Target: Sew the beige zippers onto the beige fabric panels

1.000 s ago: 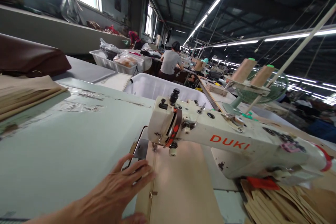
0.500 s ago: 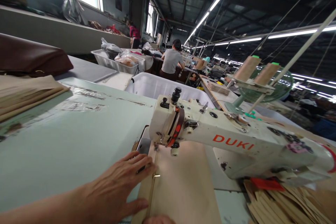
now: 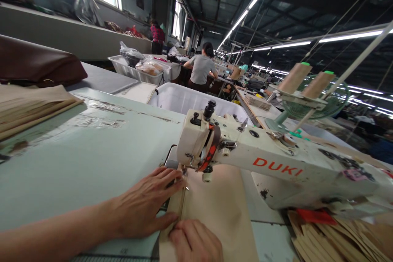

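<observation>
A beige fabric panel point(image 3: 225, 208) lies under the head of a white sewing machine point(image 3: 245, 153). Along its left part runs a narrow zipper point(image 3: 182, 204), with a small metal pull point(image 3: 186, 188) just in front of the presser foot point(image 3: 184, 169). My left hand point(image 3: 147, 200) rests flat on the panel's left edge, fingers stretched toward the foot and thumb by the zipper. Close to that thumb, my right hand point(image 3: 198, 241) has its fingers curled down on the panel at the zipper; the fingertips are partly hidden.
Stacked beige pieces lie at left point(image 3: 37, 108) and lower right point(image 3: 325, 233). A dark red bag point(image 3: 37, 63) sits at the far left. Behind the machine stand a white bin point(image 3: 175, 96) and thread cones point(image 3: 296, 77). Two people are farther back, one in a grey shirt point(image 3: 201, 68).
The panel and its zipper pull have moved forward toward the presser foot. My right hand has come farther into view from the bottom, and my left hand has shifted slightly forward.
</observation>
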Demonstrator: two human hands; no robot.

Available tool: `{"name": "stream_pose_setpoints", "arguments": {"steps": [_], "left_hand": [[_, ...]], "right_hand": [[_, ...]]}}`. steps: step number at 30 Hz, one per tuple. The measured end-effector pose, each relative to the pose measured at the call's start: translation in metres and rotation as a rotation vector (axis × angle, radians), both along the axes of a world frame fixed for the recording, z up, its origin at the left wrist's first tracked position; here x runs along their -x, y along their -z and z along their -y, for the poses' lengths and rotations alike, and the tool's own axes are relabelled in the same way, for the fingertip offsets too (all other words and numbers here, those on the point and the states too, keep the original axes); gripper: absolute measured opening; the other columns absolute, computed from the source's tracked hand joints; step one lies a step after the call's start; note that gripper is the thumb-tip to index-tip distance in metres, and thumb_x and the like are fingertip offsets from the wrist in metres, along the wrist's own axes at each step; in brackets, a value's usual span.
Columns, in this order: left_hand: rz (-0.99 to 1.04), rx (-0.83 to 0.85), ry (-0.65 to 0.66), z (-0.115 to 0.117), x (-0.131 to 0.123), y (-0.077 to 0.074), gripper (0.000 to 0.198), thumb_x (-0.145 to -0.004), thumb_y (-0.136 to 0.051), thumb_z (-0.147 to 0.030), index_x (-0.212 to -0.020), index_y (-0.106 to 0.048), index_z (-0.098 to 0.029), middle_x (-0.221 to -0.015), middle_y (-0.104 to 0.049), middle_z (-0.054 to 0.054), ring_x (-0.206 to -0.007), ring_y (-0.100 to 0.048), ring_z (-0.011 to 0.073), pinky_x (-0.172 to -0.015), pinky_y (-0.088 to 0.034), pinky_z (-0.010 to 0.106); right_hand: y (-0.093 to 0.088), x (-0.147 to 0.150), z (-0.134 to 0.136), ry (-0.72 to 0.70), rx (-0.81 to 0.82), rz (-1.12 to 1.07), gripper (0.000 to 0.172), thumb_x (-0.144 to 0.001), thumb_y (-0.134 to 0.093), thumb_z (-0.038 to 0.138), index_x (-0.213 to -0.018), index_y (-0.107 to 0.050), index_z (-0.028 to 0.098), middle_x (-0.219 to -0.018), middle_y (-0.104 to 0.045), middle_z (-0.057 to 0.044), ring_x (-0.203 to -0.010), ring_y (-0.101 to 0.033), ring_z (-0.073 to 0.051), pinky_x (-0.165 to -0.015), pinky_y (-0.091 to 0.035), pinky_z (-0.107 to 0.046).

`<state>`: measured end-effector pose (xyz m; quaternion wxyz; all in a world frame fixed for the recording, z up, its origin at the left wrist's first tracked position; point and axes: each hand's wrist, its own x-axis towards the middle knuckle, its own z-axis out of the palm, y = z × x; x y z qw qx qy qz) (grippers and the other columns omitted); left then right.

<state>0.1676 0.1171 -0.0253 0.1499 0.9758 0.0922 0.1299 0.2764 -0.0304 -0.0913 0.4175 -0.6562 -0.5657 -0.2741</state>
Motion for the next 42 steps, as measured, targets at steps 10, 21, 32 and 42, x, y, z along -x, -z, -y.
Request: {"name": "stream_pose_setpoints", "arguments": {"steps": [10,21,32,42], "left_hand": [[0.031,0.049,0.074,0.023,0.02,-0.001,0.037,-0.091,-0.058,-0.02,-0.127,-0.055,-0.029,-0.126,-0.059,0.005,-0.117,-0.055,0.0239,-0.102,-0.047,0.037],[0.054,-0.055,0.165,0.048,0.028,-0.01,0.032,-0.098,-0.045,-0.013,-0.126,-0.056,-0.024,-0.117,-0.062,0.008,-0.109,-0.059,0.0215,-0.099,-0.049,0.034],[0.038,-0.132,0.137,0.051,0.042,0.004,0.045,-0.098,-0.05,-0.024,-0.143,-0.045,-0.026,-0.142,-0.051,0.007,-0.128,-0.051,0.0249,-0.109,-0.043,0.039],[0.106,-0.122,0.122,0.054,0.053,0.004,0.06,-0.093,-0.057,-0.026,-0.149,-0.037,-0.031,-0.145,-0.051,0.005,-0.129,-0.051,0.0258,-0.111,-0.043,0.035]], "right_hand": [[-0.059,-0.038,0.024,-0.428,0.52,-0.018,0.021,-0.078,-0.075,0.041,-0.091,-0.07,0.026,-0.1,-0.072,-0.001,-0.082,-0.068,-0.019,-0.066,-0.05,-0.024],[-0.074,-0.066,-0.051,0.015,0.792,-0.27,0.005,-0.083,-0.07,0.025,-0.085,-0.068,0.021,-0.1,-0.068,-0.005,-0.103,-0.059,-0.025,-0.092,-0.044,-0.036],[-0.064,-0.075,-0.081,0.201,0.707,-0.27,0.017,-0.087,-0.059,0.029,-0.099,-0.069,0.022,-0.11,-0.065,-0.01,-0.117,-0.051,-0.029,-0.094,-0.042,-0.041],[-0.067,-0.05,-0.002,-0.197,0.647,-0.165,0.023,-0.089,-0.057,0.011,-0.107,-0.067,0.023,-0.114,-0.068,-0.003,-0.111,-0.06,-0.018,-0.107,-0.039,-0.036]]}}
